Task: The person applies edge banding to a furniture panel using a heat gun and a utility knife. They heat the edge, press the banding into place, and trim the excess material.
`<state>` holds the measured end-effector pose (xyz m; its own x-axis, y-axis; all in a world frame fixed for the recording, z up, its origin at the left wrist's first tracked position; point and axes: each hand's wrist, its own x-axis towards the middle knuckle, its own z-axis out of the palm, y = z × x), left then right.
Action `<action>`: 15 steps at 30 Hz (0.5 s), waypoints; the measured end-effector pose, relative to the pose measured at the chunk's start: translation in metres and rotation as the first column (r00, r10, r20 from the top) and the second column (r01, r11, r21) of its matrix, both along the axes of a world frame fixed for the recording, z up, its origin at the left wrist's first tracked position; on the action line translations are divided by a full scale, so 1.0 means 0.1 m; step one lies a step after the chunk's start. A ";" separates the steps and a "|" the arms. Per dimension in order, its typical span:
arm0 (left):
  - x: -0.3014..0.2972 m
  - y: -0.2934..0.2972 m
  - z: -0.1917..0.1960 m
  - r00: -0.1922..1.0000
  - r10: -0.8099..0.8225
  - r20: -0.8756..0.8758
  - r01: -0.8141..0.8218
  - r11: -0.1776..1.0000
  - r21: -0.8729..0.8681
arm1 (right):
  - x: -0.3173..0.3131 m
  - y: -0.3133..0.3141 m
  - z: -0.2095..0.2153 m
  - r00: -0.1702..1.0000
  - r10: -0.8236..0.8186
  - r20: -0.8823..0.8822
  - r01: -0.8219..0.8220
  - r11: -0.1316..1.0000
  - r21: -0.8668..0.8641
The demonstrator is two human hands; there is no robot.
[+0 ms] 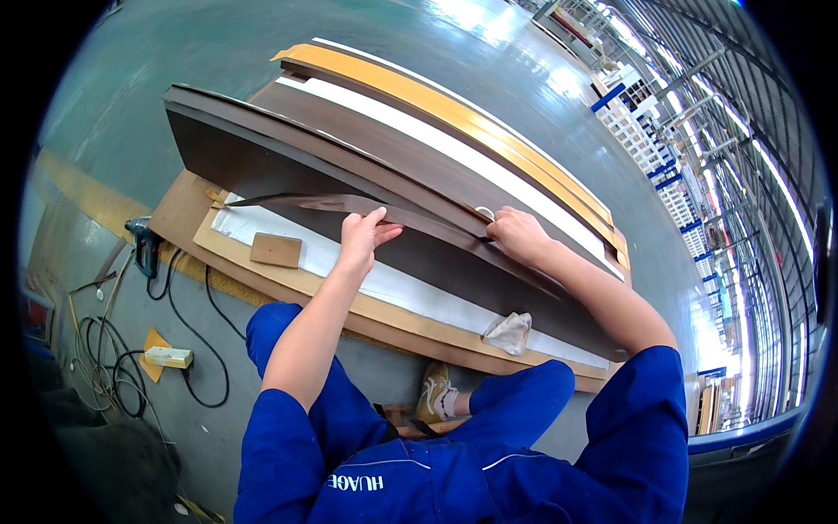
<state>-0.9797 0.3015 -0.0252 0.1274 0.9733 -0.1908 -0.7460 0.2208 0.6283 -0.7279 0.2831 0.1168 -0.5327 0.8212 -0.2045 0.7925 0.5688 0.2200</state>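
A long dark brown panel (236, 157) with a folded edge stands tilted across the work surface in front of me. A thin, flexible brown strip (336, 202) runs along its near face, bowed away from it on the left. My left hand (360, 237) pinches this strip from below between thumb and fingertips, with the other fingers loosely spread. To its right, my right hand (517, 236) is closed at the strip and panel edge. A small dark piece shows at its fingertips, and what exactly they grip is partly hidden. A pale ring-shaped thing (485, 212) sits just beyond them.
Under the panel lies white-topped board (393, 293) with a brown block (276, 250) and a crumpled whitish cloth (508, 334). Brown, white and orange-yellow lengths (445, 109) lie behind. A corded power tool (144, 247) stands at left, with coiled cables (109, 367) on the floor.
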 end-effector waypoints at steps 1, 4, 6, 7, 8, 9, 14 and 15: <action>0.00 -0.01 0.02 1.000 -0.001 0.002 0.001 1.000 0.000 | 0.03 -0.02 0.00 1.000 -0.009 0.004 0.009 1.000 0.003; 0.01 0.00 -0.01 0.999 0.032 -0.020 -0.033 0.999 -0.034 | 0.13 -0.07 -0.03 0.999 -0.031 0.015 0.031 0.999 0.010; 0.01 0.00 -0.01 0.999 0.029 -0.016 -0.030 0.999 -0.037 | 0.19 -0.10 -0.04 0.999 -0.046 0.023 0.045 0.999 0.012; 0.01 0.00 -0.01 0.999 0.028 -0.014 -0.029 0.999 -0.039 | 0.21 -0.12 -0.05 0.999 -0.049 0.016 0.049 0.999 0.016; 0.00 0.00 -0.01 0.999 0.027 -0.020 -0.028 0.999 -0.038 | 0.23 -0.14 -0.05 0.999 -0.052 0.010 0.052 0.998 0.020; -0.01 -0.02 0.02 0.999 0.024 -0.024 -0.025 0.999 -0.037 | 0.26 -0.16 -0.05 0.998 -0.057 0.005 0.057 0.998 0.024; -0.02 -0.03 0.01 1.000 -0.004 -0.029 0.003 1.000 -0.019 | 0.43 -0.23 -0.07 0.997 -0.030 0.074 0.026 0.998 0.053; -0.02 -0.03 0.00 0.999 -0.006 -0.032 0.005 1.000 -0.017 | 0.50 -0.25 -0.08 0.996 -0.017 0.087 0.011 0.998 0.062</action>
